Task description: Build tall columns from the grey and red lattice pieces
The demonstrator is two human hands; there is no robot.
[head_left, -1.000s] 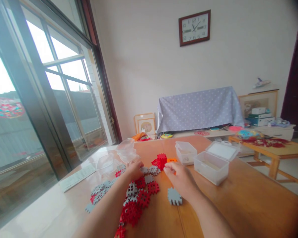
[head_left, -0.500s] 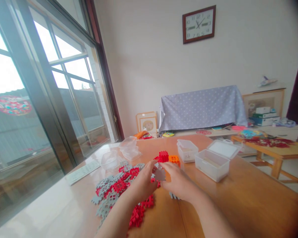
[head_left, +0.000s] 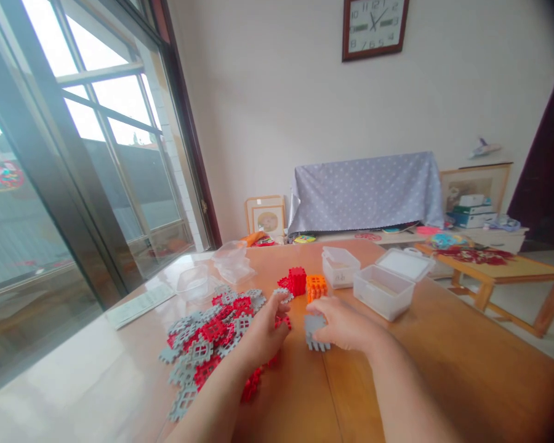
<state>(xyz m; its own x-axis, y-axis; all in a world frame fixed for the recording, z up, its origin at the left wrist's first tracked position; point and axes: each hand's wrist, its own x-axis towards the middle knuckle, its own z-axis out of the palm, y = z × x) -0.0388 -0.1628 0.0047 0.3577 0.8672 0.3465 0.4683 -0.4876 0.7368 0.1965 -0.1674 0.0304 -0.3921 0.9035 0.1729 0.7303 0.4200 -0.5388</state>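
Observation:
My right hand (head_left: 344, 323) has its fingers and thumb around the top of a stack of grey interlocking plastic tiles (head_left: 314, 335) on the table. My left hand (head_left: 268, 329) is over the right side of a loose heap of red and grey tiles (head_left: 212, 332). Its thumb and fingers are apart, with nothing visible between them. Just past its fingertips lies a grey tile (head_left: 284, 295). Behind the hands stand a red stack of tiles (head_left: 298, 281) and an orange stack (head_left: 316, 288). My left forearm covers part of the heap.
Two clear plastic boxes, one small (head_left: 340, 271) and one larger with its lid up (head_left: 383, 295), stand at the back right. Clear containers (head_left: 194, 283) and a printed sheet (head_left: 141, 306) lie at the left. A wooden stool (head_left: 512, 264) stands beyond the table.
My hands have moved apart. The grey tile that was between them is now at the grey stack under my right hand. The view has shifted slightly.

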